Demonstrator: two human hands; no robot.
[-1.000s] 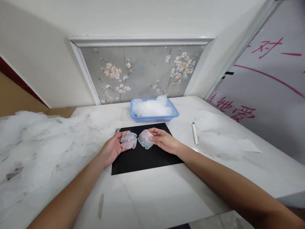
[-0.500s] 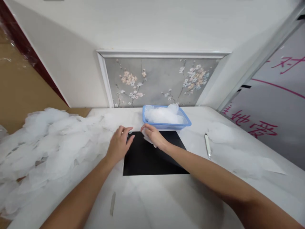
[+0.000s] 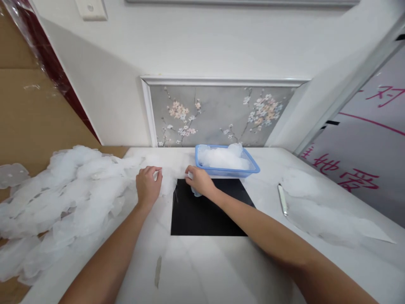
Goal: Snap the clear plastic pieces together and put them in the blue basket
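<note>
My left hand (image 3: pixel 148 185) rests knuckles up at the edge of a big heap of translucent white plastic pieces (image 3: pixel 69 202), left of a black mat (image 3: pixel 209 209). Its fingers are curled around one white piece. My right hand (image 3: pixel 198 182) is closed at the mat's far left corner, pinching a translucent plastic piece (image 3: pixel 193 191) that peeks out under the fingers. Just beyond it stands a blue tray (image 3: pixel 255 168) filled with more clear plastic pieces.
A white pen-like tool (image 3: pixel 282 199) lies right of the mat. Thin white sheets (image 3: pixel 319 211) are spread on the right side of the marble table (image 3: pixel 205 270). A strip of tape (image 3: pixel 157 272) sticks to the near tabletop. A flowered panel stands behind.
Both hands held clear pieces over the mat a second ago. They have moved away and left: the left hand onto the white heap, the right to the mat's far corner.
</note>
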